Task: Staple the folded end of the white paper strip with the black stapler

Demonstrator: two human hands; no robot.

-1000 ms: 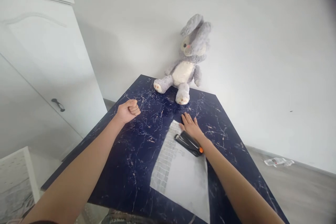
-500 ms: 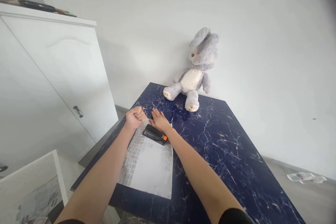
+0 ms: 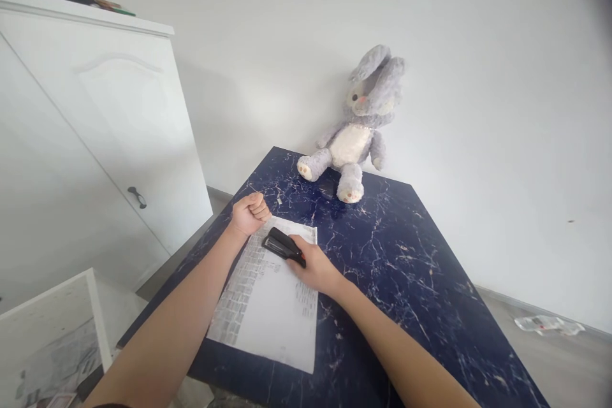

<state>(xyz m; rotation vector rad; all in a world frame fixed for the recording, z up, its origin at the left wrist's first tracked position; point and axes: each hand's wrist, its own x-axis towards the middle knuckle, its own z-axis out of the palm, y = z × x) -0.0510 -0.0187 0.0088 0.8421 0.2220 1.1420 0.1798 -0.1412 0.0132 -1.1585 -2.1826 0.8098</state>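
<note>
A white sheet of paper (image 3: 268,299) lies on the dark blue marbled table (image 3: 396,268). On its far end rests a black stapler (image 3: 280,244). My right hand (image 3: 313,268) is closed round the near end of the stapler. My left hand (image 3: 249,213) is a fist resting at the paper's far left corner, with nothing visible in it.
A grey and white plush rabbit (image 3: 356,124) sits against the wall at the table's far edge. A white cabinet (image 3: 95,140) stands to the left. A low white box (image 3: 52,338) is at the lower left. Clear plastic litter (image 3: 547,324) lies on the floor at right.
My right hand has pulled back from lying flat beyond the stapler and closed on it. The paper and stapler slid left toward my fisted left hand a second ago.
</note>
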